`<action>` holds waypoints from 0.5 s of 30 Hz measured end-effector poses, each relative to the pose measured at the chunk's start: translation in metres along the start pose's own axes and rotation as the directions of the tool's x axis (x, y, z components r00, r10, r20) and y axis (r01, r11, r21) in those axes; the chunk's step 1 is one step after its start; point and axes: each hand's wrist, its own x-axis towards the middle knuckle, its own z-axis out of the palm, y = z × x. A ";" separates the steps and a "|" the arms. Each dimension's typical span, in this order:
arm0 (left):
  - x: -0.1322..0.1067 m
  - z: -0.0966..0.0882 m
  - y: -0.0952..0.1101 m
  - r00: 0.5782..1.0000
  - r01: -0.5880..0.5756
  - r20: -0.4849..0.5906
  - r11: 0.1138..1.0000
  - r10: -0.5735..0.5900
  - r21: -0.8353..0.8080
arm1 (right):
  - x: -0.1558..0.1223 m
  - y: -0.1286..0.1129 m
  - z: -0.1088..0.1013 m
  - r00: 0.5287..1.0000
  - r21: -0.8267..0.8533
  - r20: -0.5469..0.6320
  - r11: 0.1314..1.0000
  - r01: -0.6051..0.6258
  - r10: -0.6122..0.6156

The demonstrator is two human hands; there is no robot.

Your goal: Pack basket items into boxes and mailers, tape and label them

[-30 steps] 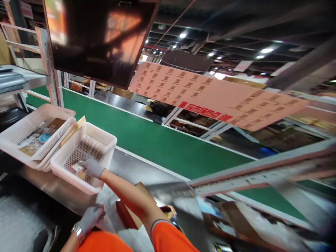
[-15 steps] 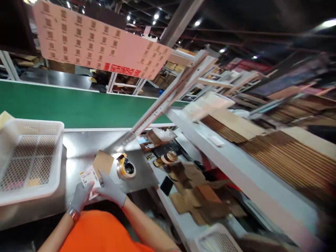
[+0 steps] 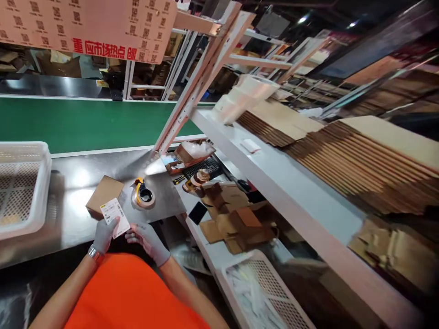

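Both my hands wear grey gloves at the near edge of a steel worktable (image 3: 68, 183). My left hand (image 3: 102, 234) is closed on a white printed label (image 3: 115, 216), held up at a slant. My right hand (image 3: 148, 239) sits just right of the label's lower edge, fingers loosely curled toward it, nothing plainly in them. Just beyond the label a small brown cardboard box (image 3: 104, 193) lies on the table, with a tape dispenser (image 3: 143, 196) to its right.
A white plastic basket (image 3: 20, 187) stands at the left, with a green conveyor belt (image 3: 85, 123) behind the table. To the right, a white shelf (image 3: 291, 183) carries stacks of flat cardboard (image 3: 360, 155). Below it lie cardboard scraps (image 3: 233, 219), a keyboard and another white basket (image 3: 264, 292).
My view swung right, away from the baskets. My right hand left the basket and came back to the table edge, where both hands met at the label. The left now holds it raised.
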 end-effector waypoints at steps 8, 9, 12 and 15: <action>-0.034 0.037 -0.009 1.000 -0.001 -0.028 0.998 0.000 -0.060 | -0.030 0.010 -0.034 1.000 0.020 0.005 1.000 0.008 -0.008; -0.038 0.040 -0.008 1.000 0.000 -0.024 0.998 -0.001 -0.070 | -0.033 0.011 -0.036 1.000 0.027 0.002 1.000 0.010 -0.010; -0.052 0.048 -0.008 0.999 -0.001 0.038 0.997 0.004 -0.084 | -0.043 0.014 -0.042 0.999 0.057 -0.024 0.998 0.028 -0.027; -0.063 0.053 -0.010 0.992 -0.014 0.123 0.999 0.018 -0.031 | -0.054 0.015 -0.046 0.997 0.082 -0.056 0.995 0.050 -0.046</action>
